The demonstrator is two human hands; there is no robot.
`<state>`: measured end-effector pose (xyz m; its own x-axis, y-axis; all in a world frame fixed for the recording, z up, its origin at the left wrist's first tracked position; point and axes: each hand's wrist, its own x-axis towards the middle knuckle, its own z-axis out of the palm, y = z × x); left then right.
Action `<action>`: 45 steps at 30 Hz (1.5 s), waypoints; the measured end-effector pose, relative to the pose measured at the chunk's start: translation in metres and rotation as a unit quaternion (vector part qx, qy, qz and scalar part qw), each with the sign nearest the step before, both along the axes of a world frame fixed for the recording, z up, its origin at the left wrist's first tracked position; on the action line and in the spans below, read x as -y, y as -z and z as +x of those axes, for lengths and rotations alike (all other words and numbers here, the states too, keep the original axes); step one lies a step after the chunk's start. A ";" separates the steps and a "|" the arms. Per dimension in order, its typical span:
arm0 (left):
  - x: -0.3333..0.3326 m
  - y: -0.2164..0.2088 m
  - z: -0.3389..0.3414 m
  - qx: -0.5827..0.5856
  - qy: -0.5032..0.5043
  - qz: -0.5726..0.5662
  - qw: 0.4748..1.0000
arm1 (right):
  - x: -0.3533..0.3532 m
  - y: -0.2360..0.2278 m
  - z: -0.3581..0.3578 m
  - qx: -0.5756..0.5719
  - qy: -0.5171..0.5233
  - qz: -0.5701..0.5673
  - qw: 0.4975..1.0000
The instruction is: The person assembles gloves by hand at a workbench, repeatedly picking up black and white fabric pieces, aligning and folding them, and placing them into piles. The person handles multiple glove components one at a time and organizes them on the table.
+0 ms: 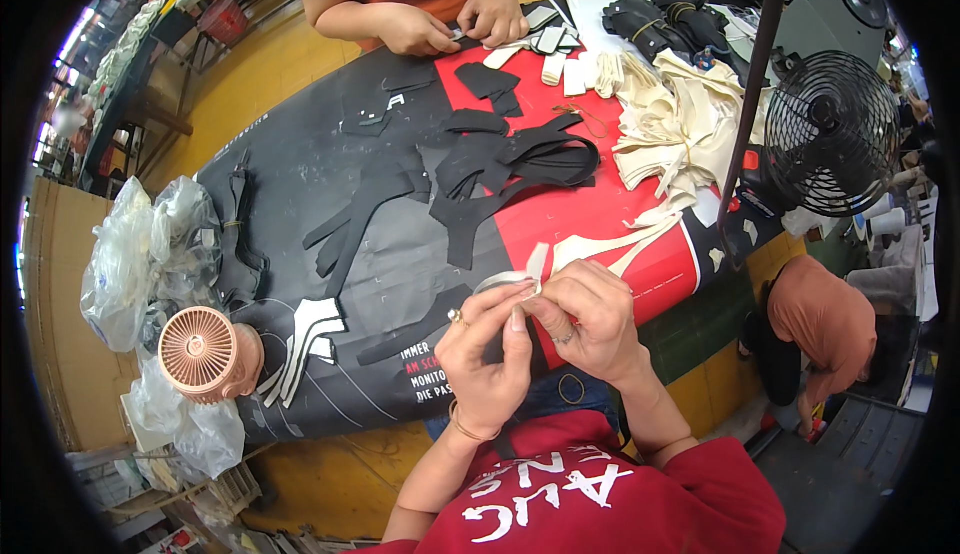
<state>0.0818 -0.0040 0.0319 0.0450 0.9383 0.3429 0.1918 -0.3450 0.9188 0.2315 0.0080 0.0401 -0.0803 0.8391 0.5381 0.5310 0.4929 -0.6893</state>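
Observation:
Near the front edge of the table, my left hand [487,356] and my right hand [592,319] meet fingertip to fingertip. Both are closed in a pinch on a thin white strip [537,260], whose end sticks up above the fingers. A curved part of it bends away over the left fingers; the rest is hidden by the hands. Beyond my hands lie loose black cut pieces [467,224]. Right of them, cream cut pieces [615,247] reach toward my right hand. A small stack of white, dark-edged cut pieces [308,342] lies to the left.
A pink fan [197,354] and clear plastic bags [125,264] stand at the left edge. Across the table [300,184], a person in orange [420,9] handles small white pieces. A cream pile [670,124], a dark pole [757,84] and a black fan [835,129] are at the right.

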 end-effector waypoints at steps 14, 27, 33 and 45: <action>-0.012 0.036 -0.082 0.570 -0.134 -0.197 0.786 | -0.015 0.041 0.075 0.057 0.326 0.057 0.942; 0.048 -0.019 -0.187 0.284 -0.371 0.055 0.883 | -0.047 0.048 0.180 0.193 0.556 -0.021 0.808; 0.057 0.003 -0.118 -0.001 -0.375 0.129 0.918 | -0.026 0.019 0.118 0.215 0.452 0.047 0.864; 0.078 0.026 -0.063 -0.255 -0.084 0.119 0.956 | 0.042 0.002 -0.048 -0.383 -0.186 -0.416 0.804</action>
<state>0.0191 -0.0823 0.0058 0.1183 0.8447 0.5221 0.6652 -0.4578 0.5898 0.1831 -0.0336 0.0378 -0.3204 0.9291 -0.1849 -0.2843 -0.2805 -0.9168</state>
